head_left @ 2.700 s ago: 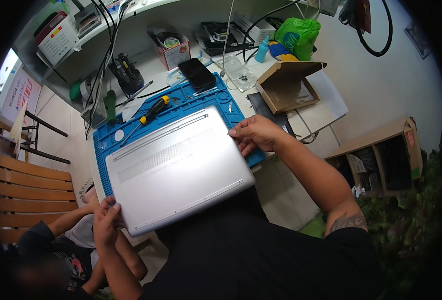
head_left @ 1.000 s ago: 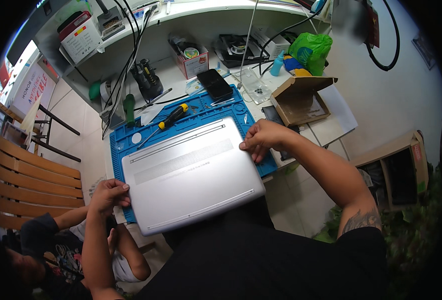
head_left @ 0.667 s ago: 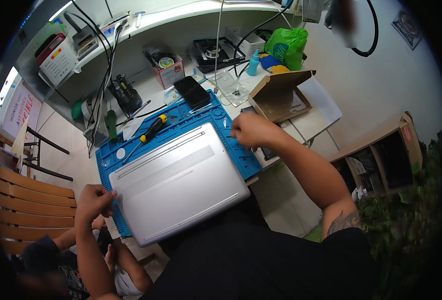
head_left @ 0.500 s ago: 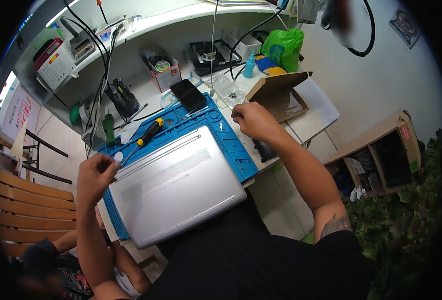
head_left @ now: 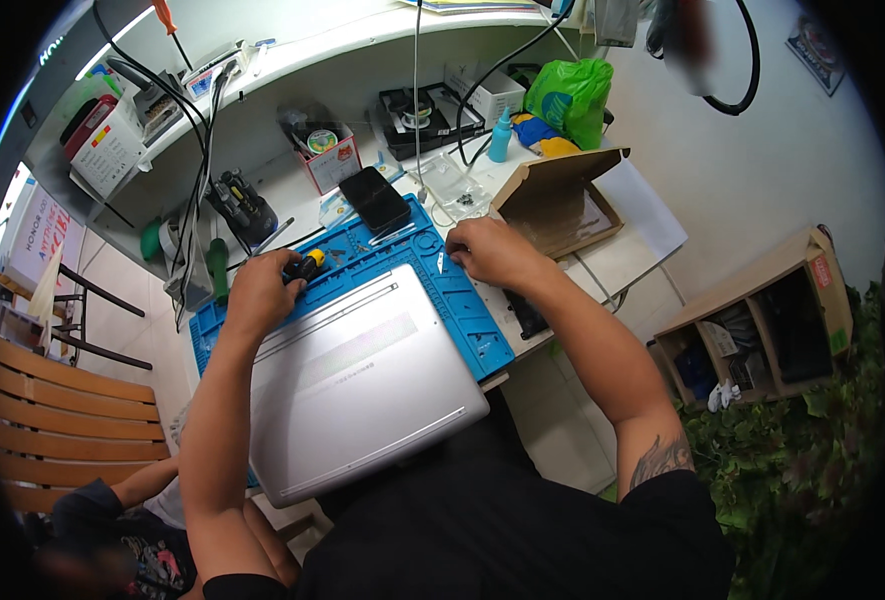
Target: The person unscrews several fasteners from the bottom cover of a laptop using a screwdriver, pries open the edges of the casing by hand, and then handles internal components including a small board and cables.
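A view from above of a cluttered white workbench, where a person in a black shirt leans over a silver laptop (head_left: 362, 385) that lies closed on a blue work mat (head_left: 462, 305), its near edge hanging over the bench edge toward the person's lap. The left hand (head_left: 260, 292) rests at the far left corner of the laptop with its fingers curled down over a screwdriver with a black and yellow handle (head_left: 307, 266) that lies on the mat; whether the fingers fully grip it cannot be told. The right hand (head_left: 487, 250) sits on the far right corner of the mat, beside the laptop, fingers bent and pinched low to the mat around something too small to make out. Just beyond the mat's far edge lies a black phone (head_left: 374, 198), and to its right an open cardboard box (head_left: 557, 200). Further back stand a small blue bottle (head_left: 500, 137) and a green plastic bag (head_left: 569, 93). A wooden slatted bench (head_left: 52, 420) stands to the left, with another person seated low beside it.
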